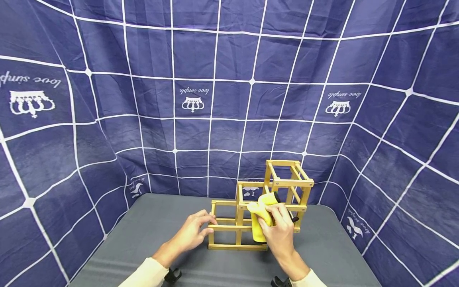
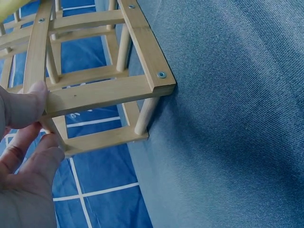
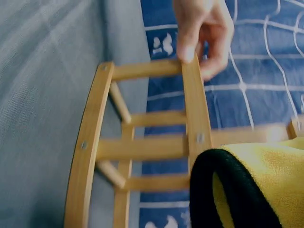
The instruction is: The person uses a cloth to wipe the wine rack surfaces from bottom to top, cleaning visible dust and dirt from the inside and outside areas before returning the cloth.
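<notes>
A stepped wooden rack of slats and dowels stands on the grey surface, lowest at its left end and tallest at its right. My left hand grips the rack's low left corner; in the left wrist view the thumb lies on the slat and the fingers curl beneath it. My right hand holds a bunched yellow cloth with black edging against the front of the middle and right sections. In the right wrist view the cloth covers part of a slat, and the right fingers are out of sight.
Grey fabric covers the work surface around the rack. Dark blue curtains with a white grid hang behind and on both sides, close behind the rack. Black straps show at the wrists.
</notes>
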A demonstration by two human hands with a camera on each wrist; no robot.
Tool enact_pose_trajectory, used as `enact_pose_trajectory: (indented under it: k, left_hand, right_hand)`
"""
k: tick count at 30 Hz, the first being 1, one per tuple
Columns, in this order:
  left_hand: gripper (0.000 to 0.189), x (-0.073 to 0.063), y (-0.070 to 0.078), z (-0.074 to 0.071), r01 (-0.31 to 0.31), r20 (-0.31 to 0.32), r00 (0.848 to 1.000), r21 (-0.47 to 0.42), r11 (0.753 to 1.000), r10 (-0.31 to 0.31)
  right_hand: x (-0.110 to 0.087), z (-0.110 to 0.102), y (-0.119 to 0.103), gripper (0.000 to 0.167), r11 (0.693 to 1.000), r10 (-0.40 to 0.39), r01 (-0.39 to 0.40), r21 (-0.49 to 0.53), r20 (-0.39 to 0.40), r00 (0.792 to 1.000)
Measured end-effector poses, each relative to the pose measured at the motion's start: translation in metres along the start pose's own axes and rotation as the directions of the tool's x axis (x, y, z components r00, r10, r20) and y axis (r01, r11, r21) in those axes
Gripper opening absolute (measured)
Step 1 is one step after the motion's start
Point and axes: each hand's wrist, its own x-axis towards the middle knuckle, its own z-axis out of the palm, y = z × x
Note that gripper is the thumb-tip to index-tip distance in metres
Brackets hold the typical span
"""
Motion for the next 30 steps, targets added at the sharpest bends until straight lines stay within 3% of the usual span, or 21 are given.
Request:
enact_pose_trajectory:
  k: [7,12,22,30]
  left_hand:
    - [0.024,0.002,-0.002,0.003,-0.011,0.000,1.000,0.028,1.000,0.011]
    - [0.025,0.003,-0.002,0.004,-0.009,-0.003,1.000,0.037,0.999,0.009]
    - [0.024,0.006,0.000,0.001,-0.035,-0.016,0.999,0.056,0.998,0.036]
    - [0.027,0.002,0.002,0.001,-0.020,-0.027,0.999,0.063,0.998,0.022]
  right_hand:
    - [0.012,0.033,-0.029,0.043,0.993,-0.089,0.095,-0.064,0.101,0.991]
    - [0.016,0.036,-0.033,0.046,0.983,-0.103,0.119,-0.140,0.118,0.988]
    - [0.016,-0.006,0.003,0.040,0.979,-0.103,0.118,-0.167,0.097,0.990]
    - [0.011,-0.052,0.035,0.030,0.983,-0.035,0.052,-0.178,0.098,0.995]
